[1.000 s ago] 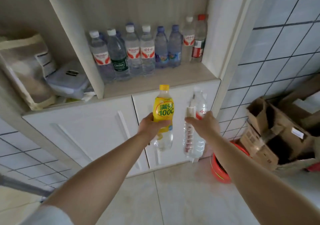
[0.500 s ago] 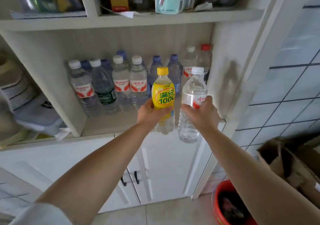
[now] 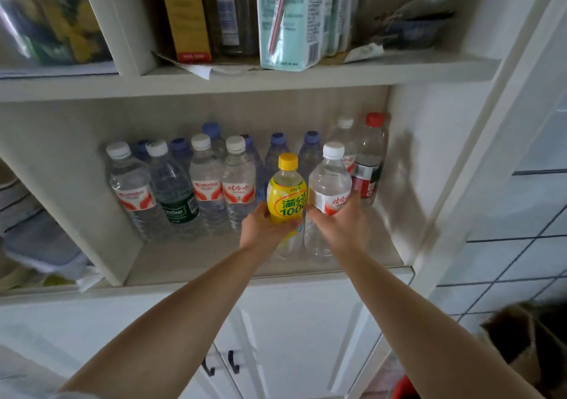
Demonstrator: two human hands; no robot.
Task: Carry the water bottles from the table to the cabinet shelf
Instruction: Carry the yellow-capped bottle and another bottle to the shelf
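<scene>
In the head view, the left hand [image 3: 265,225] holds a yellow bottle [image 3: 287,197] with a yellow cap, and the right hand [image 3: 340,226] holds a clear bottle [image 3: 328,190] with a white cap. Both bottles stand up straight, side by side, inside the cabinet shelf [image 3: 214,260] near its front. Just behind them is a row of water bottles [image 3: 205,183], and a red-cap bottle [image 3: 369,159] stands at the right end.
</scene>
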